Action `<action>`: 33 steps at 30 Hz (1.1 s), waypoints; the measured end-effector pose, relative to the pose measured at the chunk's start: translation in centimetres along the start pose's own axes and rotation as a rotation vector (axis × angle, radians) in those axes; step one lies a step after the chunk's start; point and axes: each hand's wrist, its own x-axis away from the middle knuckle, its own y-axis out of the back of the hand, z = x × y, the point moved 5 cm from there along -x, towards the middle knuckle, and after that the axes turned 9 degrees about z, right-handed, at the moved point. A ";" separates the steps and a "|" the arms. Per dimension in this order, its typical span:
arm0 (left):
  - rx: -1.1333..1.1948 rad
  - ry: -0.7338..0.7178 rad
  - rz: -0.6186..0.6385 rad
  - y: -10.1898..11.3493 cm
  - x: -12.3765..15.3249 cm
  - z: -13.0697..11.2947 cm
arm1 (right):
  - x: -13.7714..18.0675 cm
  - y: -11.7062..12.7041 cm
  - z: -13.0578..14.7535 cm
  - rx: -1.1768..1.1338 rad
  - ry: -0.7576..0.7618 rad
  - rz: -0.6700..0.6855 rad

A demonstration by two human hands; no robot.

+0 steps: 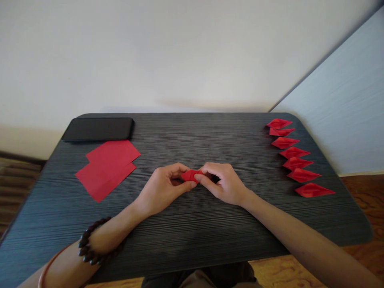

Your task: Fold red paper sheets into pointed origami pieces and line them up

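A small folded red paper piece (191, 175) sits between my two hands at the middle of the dark table (192, 236). My left hand (163, 188) pinches its left end with thumb and fingers closed. My right hand (223, 183) pinches its right end, fingers curled over it. Most of the paper is hidden by my fingers. A dark bead bracelet (93, 244) circles my left wrist.
Flat red paper sheets (106, 168) lie stacked at the left, with a black phone (99, 129) behind them. Several folded red paper shapes (295, 160) stand in a row along the right edge. A wall runs behind the table; wooden floor shows at the right.
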 end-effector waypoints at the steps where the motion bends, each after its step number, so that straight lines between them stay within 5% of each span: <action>1: -0.005 0.004 0.010 0.0 0.0 0.0 | 0.0 0.0 0.0 0.002 0.006 -0.004; 6: -0.041 -0.028 0.049 0.0 0.1 -0.8 | 0.1 0.0 0.0 0.027 0.032 0.007; 22: -0.288 -0.173 -0.136 0.7 0.5 -1.5 | 0.1 -0.2 0.2 0.077 0.078 -0.001; 33: -0.280 -0.102 -0.021 0.3 0.2 -0.5 | 0.3 0.3 0.4 -0.024 0.106 -0.042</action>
